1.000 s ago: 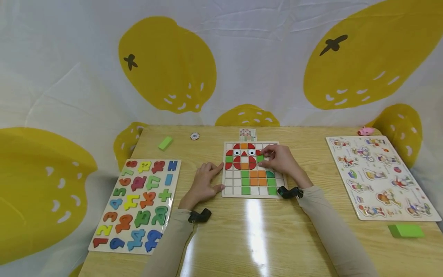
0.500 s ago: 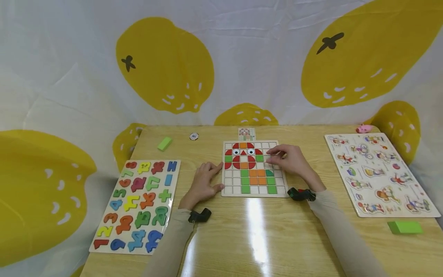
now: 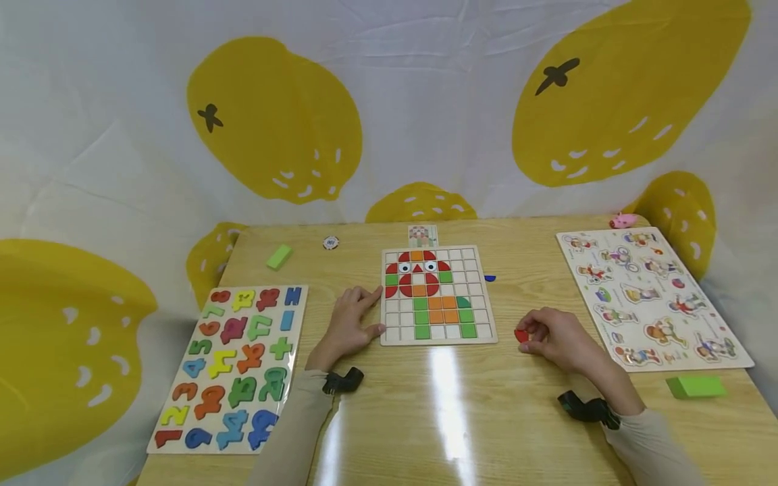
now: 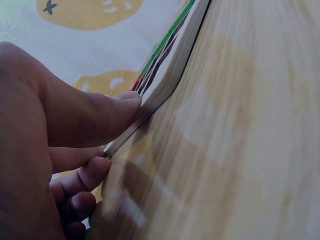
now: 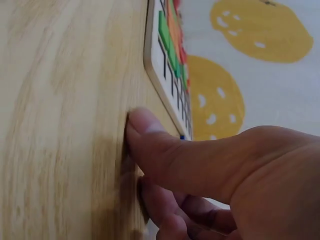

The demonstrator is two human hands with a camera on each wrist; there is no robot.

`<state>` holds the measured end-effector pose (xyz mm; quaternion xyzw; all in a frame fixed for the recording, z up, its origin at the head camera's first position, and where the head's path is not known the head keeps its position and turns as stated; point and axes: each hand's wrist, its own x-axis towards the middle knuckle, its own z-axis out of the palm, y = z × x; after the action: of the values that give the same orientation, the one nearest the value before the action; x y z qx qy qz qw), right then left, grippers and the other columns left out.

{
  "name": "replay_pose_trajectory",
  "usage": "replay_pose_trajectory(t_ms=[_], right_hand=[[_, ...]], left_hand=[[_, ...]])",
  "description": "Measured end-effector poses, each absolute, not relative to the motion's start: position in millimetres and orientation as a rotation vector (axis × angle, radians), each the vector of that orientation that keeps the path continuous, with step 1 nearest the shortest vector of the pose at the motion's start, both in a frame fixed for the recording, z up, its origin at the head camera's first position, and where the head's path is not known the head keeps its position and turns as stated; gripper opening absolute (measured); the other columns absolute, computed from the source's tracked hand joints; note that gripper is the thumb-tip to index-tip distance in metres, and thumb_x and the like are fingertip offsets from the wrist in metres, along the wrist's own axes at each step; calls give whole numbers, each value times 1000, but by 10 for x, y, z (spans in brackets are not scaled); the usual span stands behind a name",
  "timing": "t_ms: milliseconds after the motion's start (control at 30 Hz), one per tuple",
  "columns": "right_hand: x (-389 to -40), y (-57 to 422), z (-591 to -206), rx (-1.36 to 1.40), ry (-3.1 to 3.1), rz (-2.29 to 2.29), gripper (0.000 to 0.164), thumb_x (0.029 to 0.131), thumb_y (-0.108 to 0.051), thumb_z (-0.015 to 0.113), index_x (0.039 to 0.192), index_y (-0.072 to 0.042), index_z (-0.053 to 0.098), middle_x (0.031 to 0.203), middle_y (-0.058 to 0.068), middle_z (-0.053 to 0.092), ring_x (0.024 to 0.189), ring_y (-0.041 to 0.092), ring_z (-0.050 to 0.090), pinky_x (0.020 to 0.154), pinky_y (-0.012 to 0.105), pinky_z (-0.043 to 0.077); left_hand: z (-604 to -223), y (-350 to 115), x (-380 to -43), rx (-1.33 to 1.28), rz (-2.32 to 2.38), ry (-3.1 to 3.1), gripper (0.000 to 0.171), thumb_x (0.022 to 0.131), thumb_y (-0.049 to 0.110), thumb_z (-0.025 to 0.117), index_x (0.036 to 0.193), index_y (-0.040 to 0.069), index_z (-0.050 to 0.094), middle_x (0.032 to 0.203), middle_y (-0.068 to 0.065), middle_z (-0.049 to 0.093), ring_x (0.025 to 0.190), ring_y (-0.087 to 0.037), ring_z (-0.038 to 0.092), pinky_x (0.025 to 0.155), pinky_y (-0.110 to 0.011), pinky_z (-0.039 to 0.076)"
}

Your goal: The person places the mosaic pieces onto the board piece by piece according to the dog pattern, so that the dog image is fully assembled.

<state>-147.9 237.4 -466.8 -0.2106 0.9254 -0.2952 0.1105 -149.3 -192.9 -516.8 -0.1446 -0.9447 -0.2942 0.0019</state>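
Note:
A square wooden grid board (image 3: 482,317) bears a figure of red, green, orange and white pieces in the head view. My left hand (image 3: 348,324) touches its left edge with forefinger and thumb; in the left wrist view the thumb (image 4: 107,112) lies against the board's side. Right of the board, my right hand (image 3: 562,337) pinches a small red piece (image 3: 521,335) low over the table. In the right wrist view the thumb (image 5: 155,142) and fingers are right at the tabletop, and the red piece is hidden. A blue half-round piece (image 3: 489,278) lies beside the board's right edge.
Behind the board lies a small picture card (image 3: 422,236). A number puzzle (image 3: 242,432) is at the left, a picture puzzle (image 3: 644,324) at the right. Green blocks (image 3: 279,256), a poker chip (image 3: 331,242) and a pink pig figure (image 3: 623,221) stand about the table.
My right hand has moved from the board's right part toward the front right, to the red piece, and pinches it. The blue piece has come into sight. The left hand stays at the board's edge.

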Motion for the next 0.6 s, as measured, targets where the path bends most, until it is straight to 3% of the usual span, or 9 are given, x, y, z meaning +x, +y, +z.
replay_pose_trajectory(t_ms=[367,600], right_hand=[[-1531,2337,-4818,-737,2758,-980,20,84,-8,76,95,-17,62,81,-7,63,68,4,55,60,23,46],[-1922,1979,-4821,-532,2823,-1420,20,80,-21,82,92,-16,67,84,-2,69,70,11,63,62,20,49]], left_hand=[[-5189,-1922,-1486,-460,-936,-2958,80,79,34,76,151,20,43,112,-2,50,98,-19,41,90,-40,32],[-5170,-1940,-1495,-464,-936,-2962,81,79,34,76,151,20,42,112,-3,50,99,-19,41,91,-40,33]])
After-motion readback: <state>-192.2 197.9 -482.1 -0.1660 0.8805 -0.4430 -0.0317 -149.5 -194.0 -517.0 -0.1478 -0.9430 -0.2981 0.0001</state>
